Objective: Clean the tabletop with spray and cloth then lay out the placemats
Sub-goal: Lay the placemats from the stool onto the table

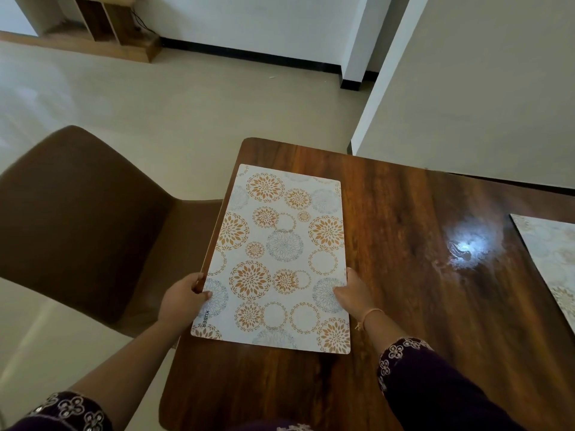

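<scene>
My left hand and right hand each pinch a side of the placemat, which lies at the table edge by the chair. Its left side overhangs, so if I let go now, it may tip off.

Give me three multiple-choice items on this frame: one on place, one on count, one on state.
1. Where does the placemat in the hands lie?
A. at the table's left edge, by the chair
B. on the chair seat
C. on the floor

2. How many placemats show?
A. one
B. two
C. four

3. What are the hands doing?
A. both holding the mat's near end
B. both hanging free
C. only one touching it

Answers: 1 A, it overhangs that edge; 2 B, a second placemat lies far right; 3 A, left hand and right hand pinch its sides.
</scene>
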